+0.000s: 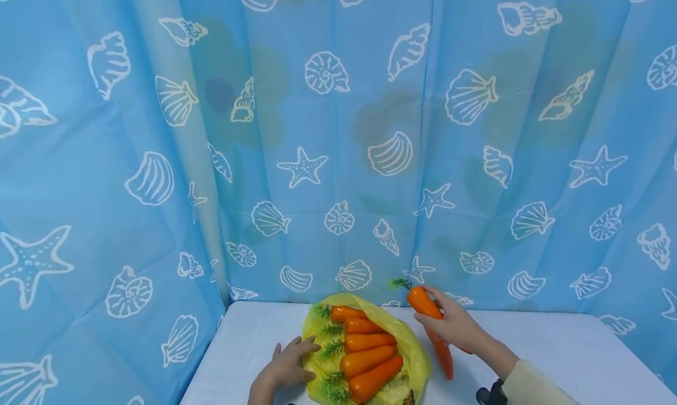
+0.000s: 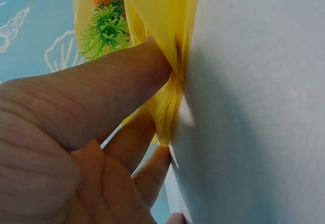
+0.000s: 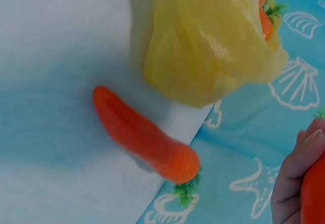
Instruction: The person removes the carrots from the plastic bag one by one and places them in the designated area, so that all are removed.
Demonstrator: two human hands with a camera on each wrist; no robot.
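Note:
A yellow plastic bag (image 1: 420,358) lies with its mouth spread, several orange toy carrots (image 1: 370,341) with green leafy tops side by side in it. My left hand (image 1: 288,364) is at the bag's left edge, fingers spread. In the left wrist view its thumb (image 2: 127,74) touches a yellow fold, with fingertips low by the table. Right of the bag, my right hand (image 1: 449,320) grips another carrot (image 1: 421,301) near its leafy end, tilted with its tip downward. A loose carrot (image 3: 144,142) lies on the table in the right wrist view, mostly hidden behind the hand from the head.
The white-covered table (image 1: 539,340) ends at a blue curtain (image 1: 338,129) printed with shells and starfish, which stands behind and at the left. A black wrist device (image 1: 492,393) is strapped beside the right sleeve (image 1: 534,384).

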